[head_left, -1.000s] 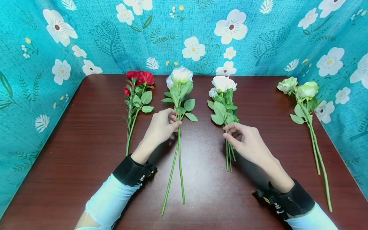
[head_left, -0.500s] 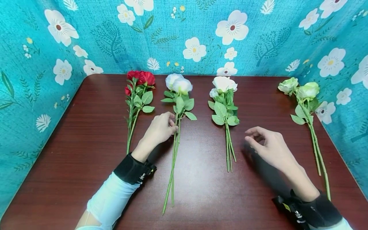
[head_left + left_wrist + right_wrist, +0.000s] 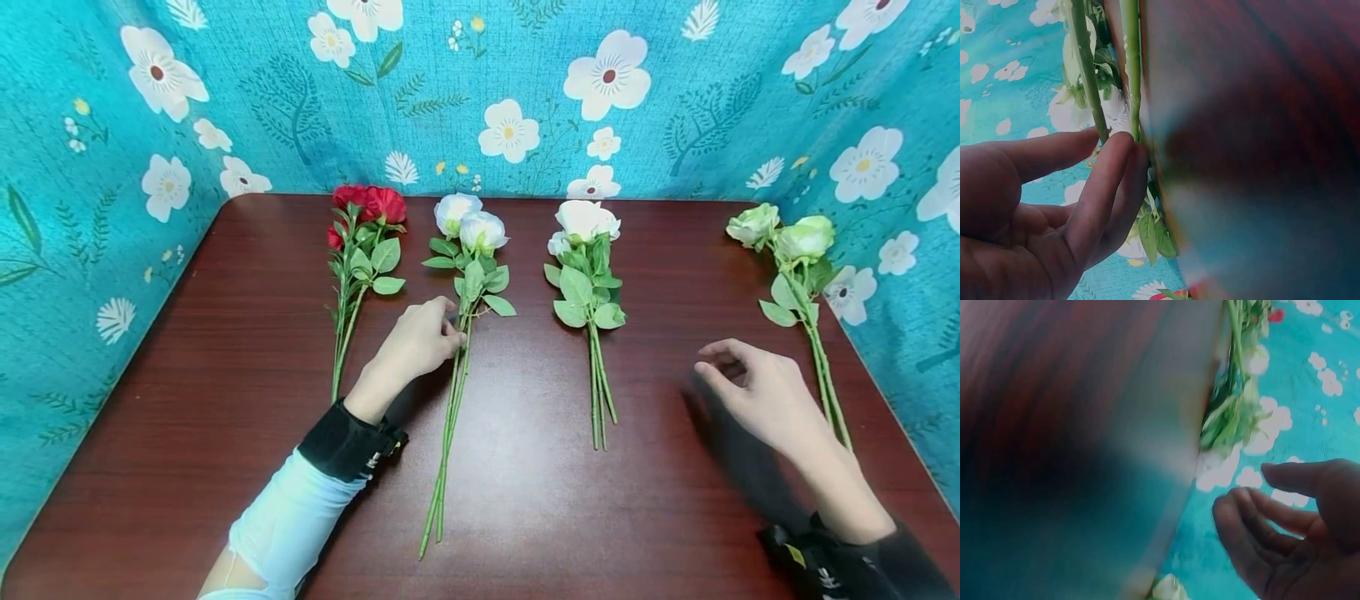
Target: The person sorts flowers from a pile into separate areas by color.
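Note:
My left hand pinches a stem of the pale blue-white flowers just below their leaves. The left wrist view shows one green stem between thumb and fingertips, with a second stem right beside the fingers. Both long stems run down toward the table's front. Over the table at right, my right hand holds nothing, its fingers loosely bent. It is between the white flowers and the light green roses, whose lower stems the forearm hides. In the right wrist view, a gap shows between the thumb and fingers.
Red flowers with green stems lie left of my left hand, their lower ends behind the forearm. Everything lies on a dark reddish-brown table. A turquoise floral cloth rises along its back and sides.
My right hand has moved away from the white flowers' stems, to the right. The blue-white flowers have settled lower and side by side, their stems closer together, with my left hand still at them.

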{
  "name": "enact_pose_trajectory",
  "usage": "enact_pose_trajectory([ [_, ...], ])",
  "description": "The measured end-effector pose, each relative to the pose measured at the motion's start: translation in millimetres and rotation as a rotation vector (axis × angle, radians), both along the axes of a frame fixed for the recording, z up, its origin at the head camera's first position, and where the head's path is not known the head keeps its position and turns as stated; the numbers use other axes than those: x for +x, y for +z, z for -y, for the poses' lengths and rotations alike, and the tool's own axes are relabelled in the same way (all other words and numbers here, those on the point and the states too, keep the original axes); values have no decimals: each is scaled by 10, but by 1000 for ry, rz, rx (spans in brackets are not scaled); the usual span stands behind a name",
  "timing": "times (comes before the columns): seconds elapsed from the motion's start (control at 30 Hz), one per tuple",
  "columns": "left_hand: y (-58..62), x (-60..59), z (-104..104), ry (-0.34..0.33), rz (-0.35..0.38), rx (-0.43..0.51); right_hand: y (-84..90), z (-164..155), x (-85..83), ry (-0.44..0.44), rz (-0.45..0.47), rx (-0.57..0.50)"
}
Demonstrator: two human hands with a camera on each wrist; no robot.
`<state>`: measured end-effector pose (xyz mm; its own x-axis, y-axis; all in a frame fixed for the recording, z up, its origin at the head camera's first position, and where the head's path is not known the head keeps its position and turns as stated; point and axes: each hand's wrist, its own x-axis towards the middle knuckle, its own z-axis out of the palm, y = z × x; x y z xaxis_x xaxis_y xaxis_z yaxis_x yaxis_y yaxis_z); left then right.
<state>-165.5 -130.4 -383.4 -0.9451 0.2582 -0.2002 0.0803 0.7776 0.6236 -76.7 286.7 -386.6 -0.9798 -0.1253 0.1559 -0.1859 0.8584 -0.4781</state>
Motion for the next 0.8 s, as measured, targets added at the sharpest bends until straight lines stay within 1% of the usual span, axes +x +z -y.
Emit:
enact_pose_trajectory([
  [0.07,2,0,1,-1,-10,-9,2,-112,-8,-16,28,68],
  [0.2,17,0,6,5,-43,-35,4,-318,-26,-41,121,213],
  [0.3,33,4,5,-2,-68,-52,12,-452,-10,-69,188,275],
  [0.37,44,13,3,-7,-77,-52,13,-526,11,-96,217,298],
  [0.5,53,26,8,-2,-99,-31,0,-619,48,-151,223,349],
  [0.57,62,27,10,7,-130,-12,-1,-646,57,-175,235,377],
  [0.63,66,20,7,9,-166,8,9,-675,67,-195,273,405],
  [0.7,71,19,-1,8,-191,25,19,-708,67,-200,315,422],
  [0.8,59,16,-10,-2,-223,36,16,-774,48,-181,368,445],
])
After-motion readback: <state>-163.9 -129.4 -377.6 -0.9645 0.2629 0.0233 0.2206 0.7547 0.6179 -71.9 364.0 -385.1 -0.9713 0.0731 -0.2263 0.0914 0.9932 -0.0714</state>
